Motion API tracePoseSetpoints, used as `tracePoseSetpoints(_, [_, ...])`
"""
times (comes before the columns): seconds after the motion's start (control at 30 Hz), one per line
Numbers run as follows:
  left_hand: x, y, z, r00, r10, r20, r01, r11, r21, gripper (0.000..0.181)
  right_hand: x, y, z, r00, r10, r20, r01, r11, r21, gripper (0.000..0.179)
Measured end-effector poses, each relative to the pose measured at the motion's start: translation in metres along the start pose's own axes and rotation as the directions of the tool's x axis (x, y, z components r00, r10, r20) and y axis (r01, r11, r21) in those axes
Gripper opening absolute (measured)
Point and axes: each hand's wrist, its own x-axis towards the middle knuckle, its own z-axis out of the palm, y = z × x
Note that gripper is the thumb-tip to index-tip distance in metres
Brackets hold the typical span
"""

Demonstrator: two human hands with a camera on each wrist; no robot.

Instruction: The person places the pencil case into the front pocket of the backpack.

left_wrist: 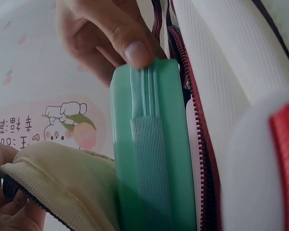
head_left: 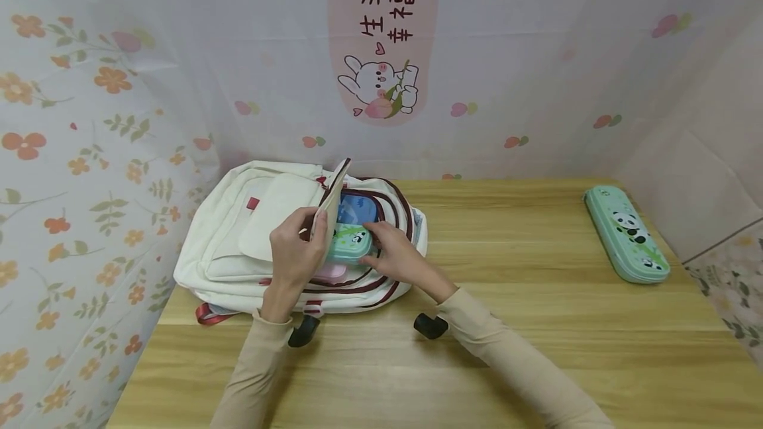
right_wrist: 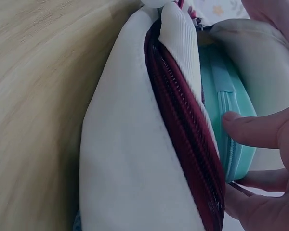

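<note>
A white backpack [head_left: 223, 237] with dark red zips lies on the wooden table, its compartment unzipped. My left hand [head_left: 297, 247] grips the edge of the front panel [left_wrist: 62, 173] and holds it raised away from the compartment. Between the panel and the rest of the bag sits a mint-green pencil case [head_left: 353, 253] with a panda print, its far part hidden inside. With thumb and fingers, my right hand [head_left: 396, 253] pinches the case's outer end; the right wrist view has the thumb [right_wrist: 250, 130] against its zip. A blue item [head_left: 357, 209] and a pink item [head_left: 330, 273] show beside it.
Another mint-green panda pencil case [head_left: 627, 234] lies at the table's right side. Two black curved pieces [head_left: 430, 326] jut out near the front of the table by my forearms. A printed cloth [head_left: 512, 85] hangs behind the table.
</note>
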Motion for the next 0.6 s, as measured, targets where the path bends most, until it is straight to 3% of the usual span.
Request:
tracePoseSetpoints(0.43, [-0.0013, -0.0012, 0.0009, 1.0, -0.021, -0.011, 0.021, 1.0, -0.002, 0.01, -0.0013, -0.0021, 0.0003, 1.0, -0.01, 0.029, 0.01, 1.0, -0.013, 0.067])
tracePoseSetpoints(0.6, [-0.002, -0.0017, 0.0016, 1.0, -0.019, 0.002, 0.019, 1.0, -0.008, 0.011, -0.008, 0.0013, -0.0037, 1.0, 0.009, 0.026, -0.01, 0.999, 0.039, 0.065])
